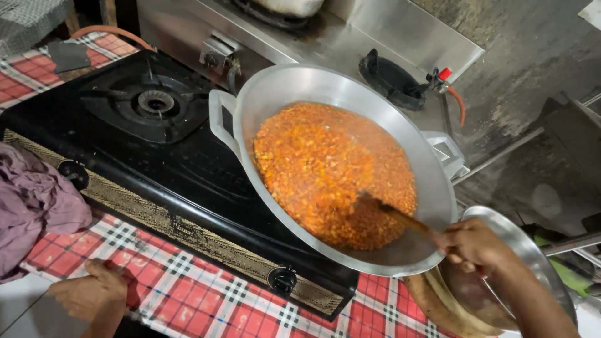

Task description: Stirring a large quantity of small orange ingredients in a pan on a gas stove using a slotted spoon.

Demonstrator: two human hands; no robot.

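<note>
Wooden spoon (393, 215) gripped by right hand (474, 245), fist closed round handle; long axis ran up-left into orange mash in aluminium wok (325, 84) on stove's right burner. Left hand (92, 292) lay flat, loosely spread, on checked tablecloth (188, 294) at front edge, well apart.

Table (188, 294) covered with a red, white and black checked cloth (206, 307), running from upper left to lower right. Directly on it: a black two-burner gas stove (156, 169) with a patterned gold front strip, set diagonally, its front edge near the table's near side. A crumpled mauve cloth (31, 200) lies at the left, partly draped over the stove's corner. A small dark grey pad (67, 56) sits on the far-left stretch of cloth, behind the stove. The left hand (94, 291) rests flat on the checked cloth at the near edge, palm down, just in front of the stove.
</note>
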